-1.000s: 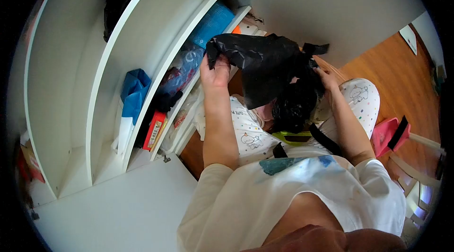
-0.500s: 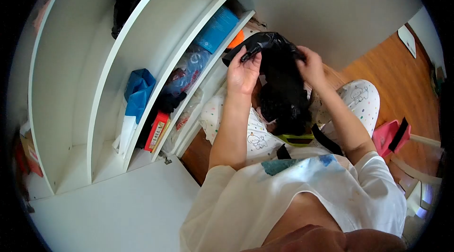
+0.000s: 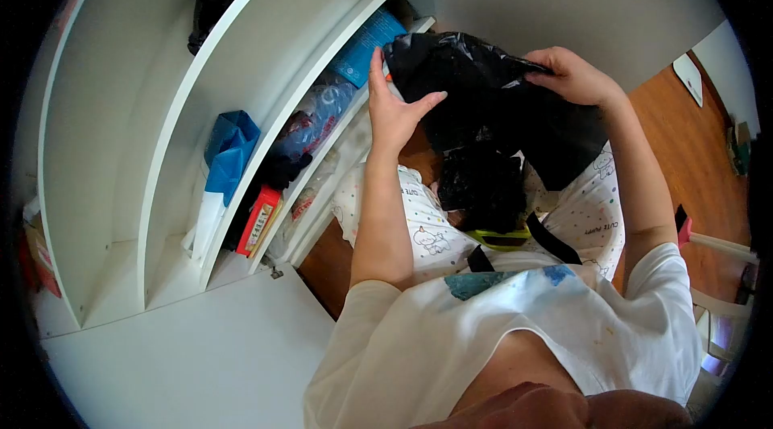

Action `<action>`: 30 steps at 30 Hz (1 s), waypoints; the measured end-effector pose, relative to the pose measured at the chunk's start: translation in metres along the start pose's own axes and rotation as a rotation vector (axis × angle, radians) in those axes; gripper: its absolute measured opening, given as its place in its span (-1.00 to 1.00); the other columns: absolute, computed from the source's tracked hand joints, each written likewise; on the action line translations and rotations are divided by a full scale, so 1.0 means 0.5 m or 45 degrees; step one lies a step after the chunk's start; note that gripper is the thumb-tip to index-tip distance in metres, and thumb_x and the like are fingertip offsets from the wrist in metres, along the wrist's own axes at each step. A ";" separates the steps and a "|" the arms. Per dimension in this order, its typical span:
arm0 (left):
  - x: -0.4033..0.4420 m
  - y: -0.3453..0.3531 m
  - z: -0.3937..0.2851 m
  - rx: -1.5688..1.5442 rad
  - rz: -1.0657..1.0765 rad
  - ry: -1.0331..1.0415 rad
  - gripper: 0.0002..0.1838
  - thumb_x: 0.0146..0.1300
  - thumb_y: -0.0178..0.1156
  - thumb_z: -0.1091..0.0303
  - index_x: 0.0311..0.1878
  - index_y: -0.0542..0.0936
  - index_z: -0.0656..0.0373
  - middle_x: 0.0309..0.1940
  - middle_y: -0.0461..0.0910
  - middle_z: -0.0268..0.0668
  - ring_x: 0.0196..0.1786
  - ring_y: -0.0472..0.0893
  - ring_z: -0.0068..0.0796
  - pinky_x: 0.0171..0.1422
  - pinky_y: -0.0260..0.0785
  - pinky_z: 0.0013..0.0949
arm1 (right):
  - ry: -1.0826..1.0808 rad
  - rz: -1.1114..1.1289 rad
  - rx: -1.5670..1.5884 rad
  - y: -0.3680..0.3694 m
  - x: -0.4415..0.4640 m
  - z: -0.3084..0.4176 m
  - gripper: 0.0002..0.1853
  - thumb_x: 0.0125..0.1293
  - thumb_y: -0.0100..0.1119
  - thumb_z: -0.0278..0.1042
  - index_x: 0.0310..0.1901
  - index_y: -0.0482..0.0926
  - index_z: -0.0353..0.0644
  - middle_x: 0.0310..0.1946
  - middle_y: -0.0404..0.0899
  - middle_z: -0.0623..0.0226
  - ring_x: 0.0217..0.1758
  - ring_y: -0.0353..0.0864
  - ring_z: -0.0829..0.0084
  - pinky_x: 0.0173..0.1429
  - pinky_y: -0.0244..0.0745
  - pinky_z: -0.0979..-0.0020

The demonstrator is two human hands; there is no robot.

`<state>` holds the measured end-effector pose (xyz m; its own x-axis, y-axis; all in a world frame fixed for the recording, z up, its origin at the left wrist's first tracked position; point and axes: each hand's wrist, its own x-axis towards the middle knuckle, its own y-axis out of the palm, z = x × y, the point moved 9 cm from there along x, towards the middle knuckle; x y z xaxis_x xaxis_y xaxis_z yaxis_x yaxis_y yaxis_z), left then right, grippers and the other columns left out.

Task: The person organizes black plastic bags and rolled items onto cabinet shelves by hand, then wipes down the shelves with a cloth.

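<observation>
A black plastic bag [image 3: 483, 91] is spread out above the lap, its top edge toward the cabinet side. My right hand [image 3: 573, 78] pinches the bag's upper edge on the right. My left hand [image 3: 400, 111] is at the bag's left side, thumb and fingers spread wide, the fingertips by its upper left corner. Below the bag, a bunched shiny black item [image 3: 483, 187] lies between the legs, over a yellow-green object [image 3: 499, 239] with black straps.
White shelves [image 3: 173, 131] on the left hold a blue box [image 3: 366, 46], clear plastic bags [image 3: 318, 115], a red box [image 3: 259, 221] and a blue folded bag [image 3: 231, 151]. A white panel [image 3: 193, 348] is at lower left. Wooden floor [image 3: 664, 139] shows at right.
The black bag has been spread wider to the right. My right hand has moved right and up with its edge, and my left hand has gone from a pinch to spread fingers, slightly left.
</observation>
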<state>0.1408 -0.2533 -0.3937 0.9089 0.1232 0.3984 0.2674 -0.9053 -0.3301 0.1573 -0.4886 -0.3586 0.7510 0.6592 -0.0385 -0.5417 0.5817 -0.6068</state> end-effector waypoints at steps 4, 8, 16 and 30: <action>0.003 0.023 0.031 -0.240 0.153 -0.049 -0.02 -0.37 0.53 0.31 0.21 0.22 0.25 0.06 0.41 -0.10 0.08 0.43 -0.26 0.18 0.25 -0.32 | -0.127 0.183 -0.013 0.002 -0.019 0.085 -0.80 0.22 0.00 -0.54 -0.12 0.50 -0.31 -0.32 0.59 0.29 -0.23 0.50 0.50 -0.02 0.38 0.43; -0.017 0.051 -0.006 -0.584 0.315 -0.212 -0.46 -0.16 0.42 0.46 -0.03 0.49 0.28 -0.18 0.58 -0.27 -0.12 0.54 -0.46 0.04 0.35 -0.40 | -0.175 0.138 -0.119 -0.023 -0.018 0.075 -0.78 0.21 0.02 -0.54 -0.10 0.50 -0.30 -0.32 0.59 0.27 -0.23 0.50 0.49 -0.03 0.38 0.44; -0.019 0.000 -0.005 -0.683 0.072 -0.135 -0.63 -0.01 0.24 0.66 -0.07 0.52 0.28 -0.16 0.57 -0.28 -0.13 0.54 -0.52 0.06 0.33 -0.42 | 0.220 0.009 -0.266 0.058 -0.036 -0.113 -0.73 0.07 0.21 -0.43 -0.16 0.50 -0.28 -0.32 0.58 0.07 -0.27 0.55 0.26 -0.11 0.41 0.29; -0.139 0.199 -0.090 -0.067 0.467 0.193 -0.24 -0.18 0.28 0.55 0.19 0.24 0.37 0.13 0.31 0.06 0.21 0.32 -0.07 0.30 0.13 -0.27 | 0.473 -0.473 1.504 0.105 -0.013 -0.172 -0.67 0.27 0.01 -0.19 -0.05 0.40 -0.25 -0.21 0.52 0.27 -0.19 0.54 0.42 -0.12 0.50 0.34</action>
<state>0.0899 -0.3702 -0.4153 0.8825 -0.2700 0.3850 -0.0867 -0.8981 -0.4312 0.1567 -0.5034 -0.4587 0.8837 0.3079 -0.3525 -0.1398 0.8924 0.4290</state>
